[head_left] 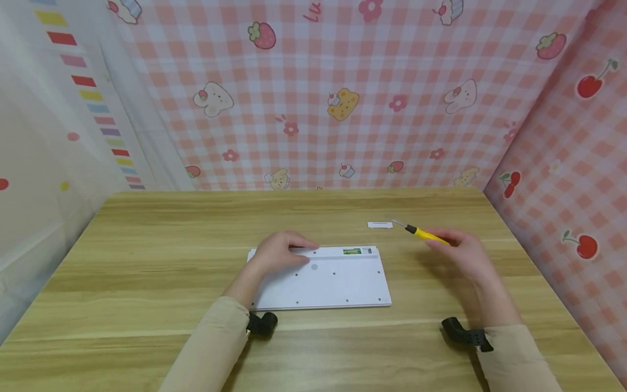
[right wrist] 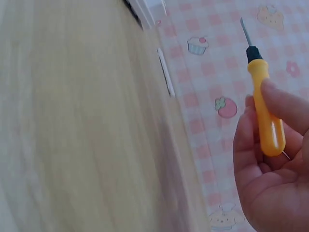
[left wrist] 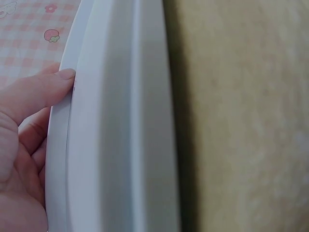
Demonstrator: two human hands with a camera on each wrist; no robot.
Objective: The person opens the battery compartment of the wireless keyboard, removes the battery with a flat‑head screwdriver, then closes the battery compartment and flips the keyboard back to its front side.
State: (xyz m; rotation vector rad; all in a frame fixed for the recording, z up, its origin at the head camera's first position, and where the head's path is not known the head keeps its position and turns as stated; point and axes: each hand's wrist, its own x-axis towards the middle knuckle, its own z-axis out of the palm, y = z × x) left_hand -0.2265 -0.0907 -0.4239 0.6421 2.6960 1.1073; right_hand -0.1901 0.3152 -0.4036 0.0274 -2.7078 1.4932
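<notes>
A white keyboard (head_left: pixel 323 287) lies face down on the table, its underside dotted with small screw holes. Along its raised far strip, an uncovered compartment shows a green battery (head_left: pixel 351 251). My left hand (head_left: pixel 278 253) grips the far edge left of that compartment; in the left wrist view the thumb (left wrist: pixel 60 79) presses the keyboard's surface and the other fingers are partly hidden behind the edge. To the right of the keyboard, my right hand (head_left: pixel 465 256) holds a yellow screwdriver (right wrist: pixel 264 106) above the table, its thin tip pointing up in the right wrist view. A white battery cover (head_left: pixel 379 225) lies near that tip.
The wooden table (head_left: pixel 161 261) ends at a pink checked cloth (head_left: pixel 313 147) hanging behind it. More checked cloth (head_left: pixel 553 196) hangs along the right side, and a pale curtain (head_left: pixel 59 141) along the left. Each wrist wears a black camera mount (head_left: pixel 462 333).
</notes>
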